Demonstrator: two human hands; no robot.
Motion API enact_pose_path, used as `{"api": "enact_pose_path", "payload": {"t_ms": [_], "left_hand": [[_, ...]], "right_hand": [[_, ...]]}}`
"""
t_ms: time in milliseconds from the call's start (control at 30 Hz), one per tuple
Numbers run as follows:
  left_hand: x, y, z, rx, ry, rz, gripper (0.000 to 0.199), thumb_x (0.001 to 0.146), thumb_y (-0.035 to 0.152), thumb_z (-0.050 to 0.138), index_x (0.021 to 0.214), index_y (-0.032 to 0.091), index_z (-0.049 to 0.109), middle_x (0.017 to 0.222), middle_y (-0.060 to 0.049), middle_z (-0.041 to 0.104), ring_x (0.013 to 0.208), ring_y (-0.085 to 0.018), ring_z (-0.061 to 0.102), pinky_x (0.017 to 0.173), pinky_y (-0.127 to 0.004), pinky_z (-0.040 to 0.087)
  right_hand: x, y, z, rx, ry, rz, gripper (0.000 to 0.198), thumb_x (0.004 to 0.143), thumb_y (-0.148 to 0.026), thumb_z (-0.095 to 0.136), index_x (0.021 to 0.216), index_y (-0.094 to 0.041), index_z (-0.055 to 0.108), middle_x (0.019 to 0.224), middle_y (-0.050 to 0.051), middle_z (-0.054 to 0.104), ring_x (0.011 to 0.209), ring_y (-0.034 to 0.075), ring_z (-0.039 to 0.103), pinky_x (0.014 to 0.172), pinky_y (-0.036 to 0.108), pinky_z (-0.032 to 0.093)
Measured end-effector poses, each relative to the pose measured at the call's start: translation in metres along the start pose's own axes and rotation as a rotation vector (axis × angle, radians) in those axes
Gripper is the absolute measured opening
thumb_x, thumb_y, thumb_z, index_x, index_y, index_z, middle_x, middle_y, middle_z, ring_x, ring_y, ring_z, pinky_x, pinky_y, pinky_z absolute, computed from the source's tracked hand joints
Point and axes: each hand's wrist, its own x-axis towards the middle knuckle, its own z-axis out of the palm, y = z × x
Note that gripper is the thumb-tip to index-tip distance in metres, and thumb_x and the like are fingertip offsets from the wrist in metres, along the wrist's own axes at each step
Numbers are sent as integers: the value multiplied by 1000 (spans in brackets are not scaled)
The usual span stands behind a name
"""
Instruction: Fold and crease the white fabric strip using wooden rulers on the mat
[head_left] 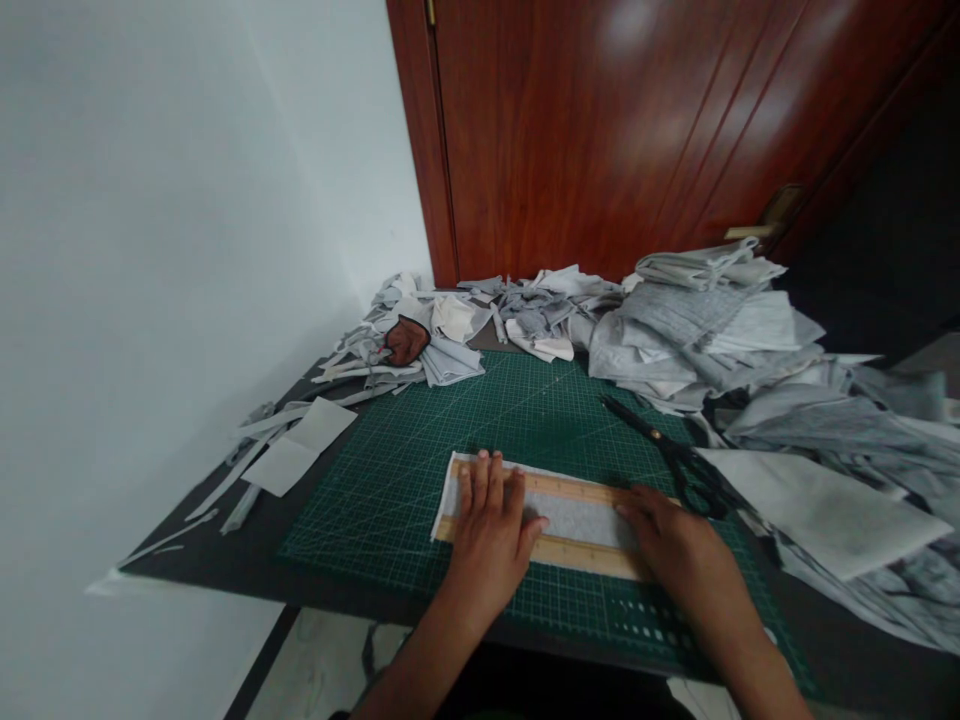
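A strip of light grey cloth [574,518] lies on the green cutting mat [360,500]. Two wooden rulers rest lengthwise over it, an upper ruler [574,488] and a lower ruler [577,555]. My left hand [491,520] is open and pressed flat near the left end, its fingers spread across the cloth and the upper ruler. Toward the right end, my right hand [671,535] rests over the cloth and rulers with fingers reaching left, partly hidden from above. Black scissors [664,450] lie just beyond my right hand, on the mat's right side.
Folded grey fabric [697,320] is stacked at the back right, with more loose cloth [847,510] along the right. Scraps [532,305] line the back edge. Pale pieces [300,445] and a brown patch [406,341] lie left. Behind are a white wall and wooden door [570,130].
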Motion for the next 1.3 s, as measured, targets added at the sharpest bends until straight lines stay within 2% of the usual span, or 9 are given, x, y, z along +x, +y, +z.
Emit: {"api": "enact_pose_path", "payload": {"t_ms": [100, 200, 300, 533, 733, 867, 1033, 1300], "left_hand": [[2, 1, -4, -21, 6, -4, 52, 101, 40, 59, 145, 14, 49, 159, -24, 40, 156, -44, 23, 120, -70, 32], [6, 4, -12, -62, -22, -23, 48, 101, 35, 59, 143, 16, 50, 144, -18, 51, 147, -40, 38, 120, -66, 34], [9, 6, -18, -88, -34, -35, 43, 100, 33, 60, 139, 18, 53, 135, -14, 54, 137, -37, 47, 121, -65, 33], [9, 6, -17, -68, -35, -36, 42, 99, 33, 61, 137, 16, 55, 135, -14, 52, 135, -37, 44, 120, -64, 32], [10, 6, -19, -43, -68, -31, 41, 100, 36, 61, 135, 15, 57, 137, -14, 52, 134, -36, 44, 121, -64, 29], [10, 6, -18, -42, -56, -36, 41, 99, 36, 62, 135, 16, 57, 136, -14, 51, 133, -37, 44, 120, -64, 32], [10, 6, -17, -51, -45, -36, 40, 99, 36, 62, 134, 16, 58, 135, -15, 52, 132, -38, 45, 118, -64, 33], [8, 9, -19, -34, -27, -67, 42, 98, 39, 63, 134, 18, 60, 136, -14, 52, 136, -38, 44, 120, -66, 31]], "right_hand": [[0, -1, -3, 27, -1, 8, 42, 106, -39, 39, 127, -16, 67, 109, 15, 81, 95, 30, 79, 83, 36, 58], [0, -2, -10, 20, -13, 30, 41, 105, -38, 43, 130, -16, 65, 109, 14, 81, 96, 30, 79, 83, 36, 58], [0, -2, -17, 24, -34, 66, 39, 103, -39, 45, 128, -18, 67, 104, 13, 82, 92, 30, 79, 79, 36, 57], [4, 13, -15, 148, 10, 67, 35, 97, -35, 50, 120, -17, 70, 105, 12, 81, 98, 29, 78, 84, 35, 57], [4, 25, -12, 103, 14, 100, 37, 98, -37, 48, 120, -17, 71, 101, 12, 81, 94, 31, 78, 81, 37, 58], [4, 31, -14, 80, 37, 142, 38, 95, -38, 53, 119, -17, 73, 94, 12, 81, 88, 31, 78, 78, 38, 57], [7, 32, -16, 75, 34, 146, 38, 94, -39, 53, 117, -17, 74, 96, 13, 81, 89, 32, 77, 78, 39, 57], [11, 47, -6, 45, 16, 156, 38, 91, -41, 56, 115, -19, 75, 92, 11, 81, 86, 32, 77, 75, 39, 57]]}}
